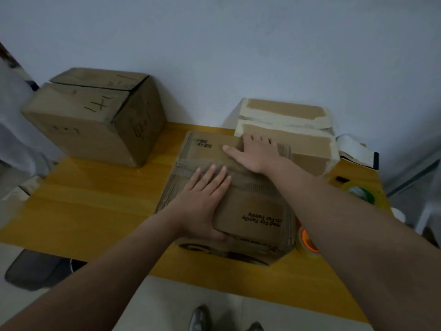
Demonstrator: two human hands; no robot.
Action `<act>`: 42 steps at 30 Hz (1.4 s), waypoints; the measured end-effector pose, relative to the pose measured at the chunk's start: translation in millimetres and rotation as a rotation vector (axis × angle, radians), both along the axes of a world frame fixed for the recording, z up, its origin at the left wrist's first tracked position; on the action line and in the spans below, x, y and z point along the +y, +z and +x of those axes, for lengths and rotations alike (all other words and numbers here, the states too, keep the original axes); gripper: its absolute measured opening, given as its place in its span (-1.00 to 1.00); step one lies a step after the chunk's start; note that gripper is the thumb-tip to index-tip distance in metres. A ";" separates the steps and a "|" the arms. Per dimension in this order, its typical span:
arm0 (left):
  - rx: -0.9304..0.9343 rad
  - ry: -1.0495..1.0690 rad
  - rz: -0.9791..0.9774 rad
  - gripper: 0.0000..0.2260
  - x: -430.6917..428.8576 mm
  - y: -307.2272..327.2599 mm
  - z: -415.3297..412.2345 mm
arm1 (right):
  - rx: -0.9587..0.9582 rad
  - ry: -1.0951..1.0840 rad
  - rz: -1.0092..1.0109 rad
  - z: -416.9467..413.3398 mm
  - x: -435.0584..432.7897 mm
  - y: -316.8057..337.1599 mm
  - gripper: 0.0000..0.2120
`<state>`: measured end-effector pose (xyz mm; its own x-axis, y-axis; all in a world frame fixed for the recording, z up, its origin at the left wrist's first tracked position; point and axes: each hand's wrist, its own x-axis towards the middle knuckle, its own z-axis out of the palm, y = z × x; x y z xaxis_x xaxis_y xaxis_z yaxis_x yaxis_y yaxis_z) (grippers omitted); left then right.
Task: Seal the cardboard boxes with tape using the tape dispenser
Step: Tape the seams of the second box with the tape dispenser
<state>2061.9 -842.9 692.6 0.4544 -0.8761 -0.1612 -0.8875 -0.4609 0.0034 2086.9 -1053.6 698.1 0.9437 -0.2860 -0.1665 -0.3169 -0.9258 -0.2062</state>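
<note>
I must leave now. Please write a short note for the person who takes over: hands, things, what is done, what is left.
Left hand: flat on the middle box, fingers straight.
Right hand: on its far edge, fingertips hidden.
Back box: sealed with beige tape.
Left box: flaps shut, no tape visible.
Orange tape roll, green tape roll: right of the middle box. No dispenser clearly seen.
Left to do: tape the left box; check the middle box's seam.
</note>
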 end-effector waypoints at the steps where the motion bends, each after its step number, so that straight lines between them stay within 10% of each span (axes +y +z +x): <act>1: 0.005 -0.007 0.016 0.11 -0.8 -1.3 0.7 | 0.005 -0.023 -0.020 -1.2 3.3 -3.8 -0.05; 36: 0.060 0.370 0.044 -0.27 3.3 -4.3 27.6 | 0.032 -0.138 -0.339 -52.9 -33.2 -15.2 -0.19; 42: 0.076 0.431 0.044 -0.28 3.3 -3.1 22.7 | -0.072 -0.131 0.045 -65.7 -38.1 -14.1 -0.28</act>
<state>2084.6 -839.6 689.6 0.7623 -0.6003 -0.2417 -0.6118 -0.7903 0.0334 2021.2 -1091.7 683.9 0.9087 -0.4013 -0.1152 -0.4174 -0.8668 -0.2727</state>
